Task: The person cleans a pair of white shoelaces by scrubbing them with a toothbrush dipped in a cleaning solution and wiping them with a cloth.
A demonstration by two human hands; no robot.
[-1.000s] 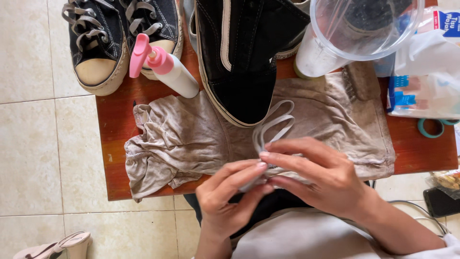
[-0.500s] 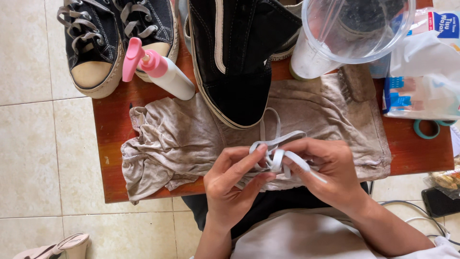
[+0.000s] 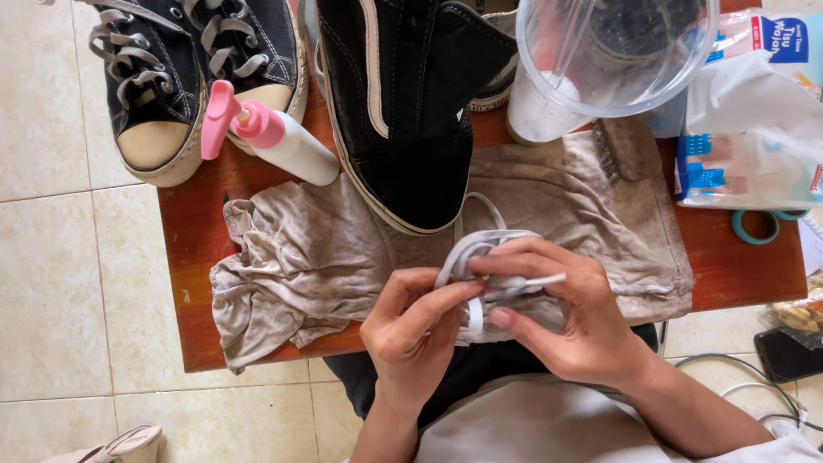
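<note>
Both hands hold a white shoelace (image 3: 477, 249) bunched into loops above the near edge of a small wooden table (image 3: 193, 249). My left hand (image 3: 411, 330) pinches the bundle from the left, and my right hand (image 3: 570, 317) grips it from the right, with a lace end sticking out between the fingers. A black high-top shoe (image 3: 403, 111) without laces lies just beyond the hands, its toe resting on a crumpled grey-brown cloth (image 3: 309, 257).
A pair of black laced sneakers (image 3: 163, 77) and a white spray bottle with a pink head (image 3: 266, 133) sit at the back left. A clear plastic jug (image 3: 613, 51), a tissue pack (image 3: 754, 129) and scissors handles (image 3: 759, 227) are at the right. Cables (image 3: 737, 386) lie on the tiled floor.
The hands have gathered the lace into tighter loops and lifted it slightly toward the shoe. The view has shifted a little.
</note>
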